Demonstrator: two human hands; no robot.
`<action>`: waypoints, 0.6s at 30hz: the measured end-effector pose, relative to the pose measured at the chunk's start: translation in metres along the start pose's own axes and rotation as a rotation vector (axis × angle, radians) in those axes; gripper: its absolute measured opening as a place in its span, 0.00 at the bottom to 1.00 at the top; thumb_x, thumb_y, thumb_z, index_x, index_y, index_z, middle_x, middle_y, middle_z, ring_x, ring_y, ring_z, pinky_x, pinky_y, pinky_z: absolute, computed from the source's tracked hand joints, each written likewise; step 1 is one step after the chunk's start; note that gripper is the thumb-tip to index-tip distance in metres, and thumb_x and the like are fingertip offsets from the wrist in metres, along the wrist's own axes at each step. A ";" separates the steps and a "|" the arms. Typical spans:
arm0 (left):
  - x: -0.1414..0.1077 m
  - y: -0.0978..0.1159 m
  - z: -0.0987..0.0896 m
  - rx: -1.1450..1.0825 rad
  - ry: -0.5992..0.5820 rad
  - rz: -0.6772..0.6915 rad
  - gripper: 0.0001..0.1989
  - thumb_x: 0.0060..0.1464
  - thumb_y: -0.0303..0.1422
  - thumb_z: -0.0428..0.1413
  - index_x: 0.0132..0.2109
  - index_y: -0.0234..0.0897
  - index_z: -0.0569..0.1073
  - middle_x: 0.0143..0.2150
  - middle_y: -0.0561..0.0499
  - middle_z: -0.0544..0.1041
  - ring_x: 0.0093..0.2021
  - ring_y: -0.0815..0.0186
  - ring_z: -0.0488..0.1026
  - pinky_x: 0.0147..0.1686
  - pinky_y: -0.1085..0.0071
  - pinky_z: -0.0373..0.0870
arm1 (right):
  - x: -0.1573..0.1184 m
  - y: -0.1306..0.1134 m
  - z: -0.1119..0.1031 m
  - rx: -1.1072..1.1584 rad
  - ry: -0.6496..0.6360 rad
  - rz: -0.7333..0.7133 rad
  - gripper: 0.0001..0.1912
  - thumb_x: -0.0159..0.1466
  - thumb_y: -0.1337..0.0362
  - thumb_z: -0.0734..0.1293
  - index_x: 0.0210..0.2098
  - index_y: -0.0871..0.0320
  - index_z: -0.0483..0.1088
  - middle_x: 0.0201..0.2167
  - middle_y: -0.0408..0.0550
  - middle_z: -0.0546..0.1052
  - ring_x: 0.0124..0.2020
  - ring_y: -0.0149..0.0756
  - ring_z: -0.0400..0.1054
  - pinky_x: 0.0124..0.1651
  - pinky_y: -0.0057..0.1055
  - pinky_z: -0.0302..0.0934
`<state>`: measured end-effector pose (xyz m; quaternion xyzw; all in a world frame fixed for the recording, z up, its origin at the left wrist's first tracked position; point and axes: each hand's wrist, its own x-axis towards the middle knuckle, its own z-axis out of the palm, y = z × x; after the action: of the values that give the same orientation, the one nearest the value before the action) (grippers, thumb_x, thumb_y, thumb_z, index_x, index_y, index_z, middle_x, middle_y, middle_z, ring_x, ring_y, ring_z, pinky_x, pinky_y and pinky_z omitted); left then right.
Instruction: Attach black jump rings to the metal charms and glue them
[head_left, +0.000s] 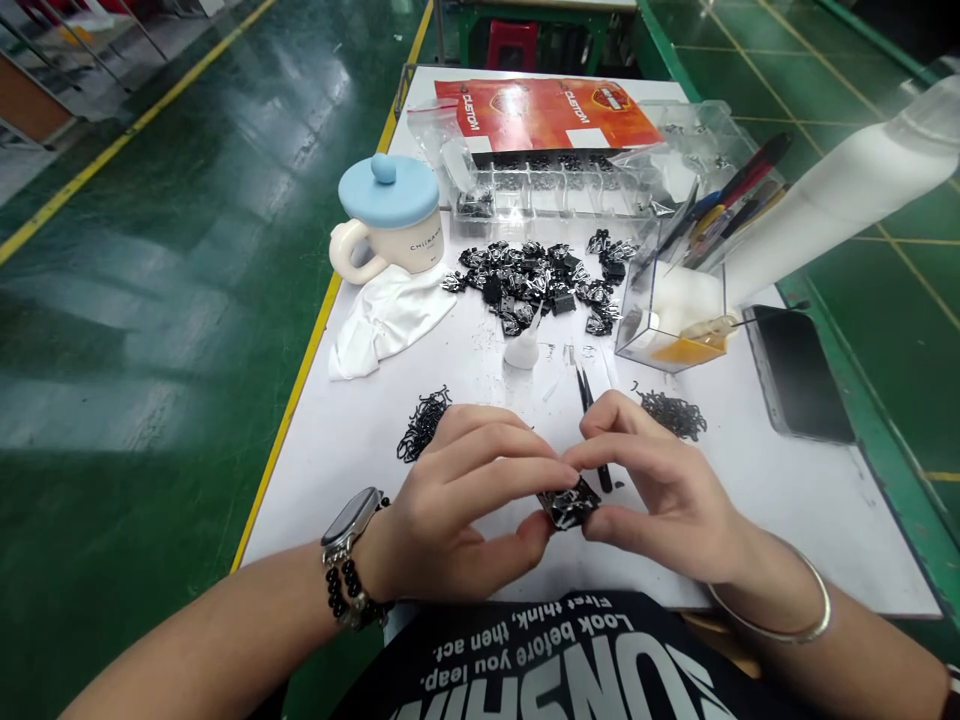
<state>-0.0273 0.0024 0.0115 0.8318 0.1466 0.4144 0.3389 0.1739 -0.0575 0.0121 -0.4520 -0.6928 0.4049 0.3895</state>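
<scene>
Between my two hands, low over the white tabletop, is a small black part with silvery metal pieces (570,503). My left hand (472,500) grips its left side with thumb and fingers. On its right side, my right hand (660,490) pinches it between thumb and index finger. Black tweezers (585,387) lie on the table just beyond, partly hidden behind my right fingers. A pile of small black curved pieces (424,425) lies beside my left hand, and a similar pile (673,415) is behind my right hand.
Many similar black-and-metal parts (525,275) are heaped mid-table, with a small white nozzle bottle (522,348) before them. A lidded mug (405,235) and white cloth (390,318) stand left. Right are a clear tool holder (667,325), phone (802,375) and tall white bottle (832,195). A compartment tray (551,215) sits behind.
</scene>
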 end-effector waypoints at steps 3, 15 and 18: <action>0.000 0.001 -0.002 0.052 -0.016 0.024 0.19 0.41 0.21 0.60 0.44 0.36 0.73 0.39 0.47 0.78 0.42 0.61 0.72 0.44 0.63 0.69 | 0.000 0.001 0.001 0.004 -0.005 -0.003 0.13 0.58 0.59 0.69 0.43 0.50 0.69 0.34 0.45 0.59 0.37 0.34 0.57 0.40 0.33 0.57; 0.001 0.000 -0.004 0.175 -0.067 0.100 0.15 0.43 0.20 0.58 0.40 0.35 0.73 0.33 0.47 0.78 0.34 0.61 0.73 0.35 0.62 0.67 | 0.001 0.001 0.001 0.059 -0.044 0.095 0.09 0.59 0.59 0.67 0.40 0.52 0.71 0.34 0.46 0.62 0.39 0.34 0.59 0.41 0.33 0.60; -0.001 0.000 -0.002 0.198 -0.066 0.100 0.14 0.43 0.20 0.57 0.39 0.35 0.73 0.29 0.48 0.76 0.30 0.63 0.71 0.32 0.64 0.66 | 0.002 0.001 0.003 0.077 -0.043 0.118 0.09 0.60 0.58 0.67 0.40 0.53 0.72 0.33 0.46 0.62 0.37 0.33 0.60 0.40 0.33 0.61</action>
<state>-0.0297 0.0032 0.0118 0.8807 0.1338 0.3868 0.2385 0.1710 -0.0564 0.0107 -0.4679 -0.6572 0.4630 0.3671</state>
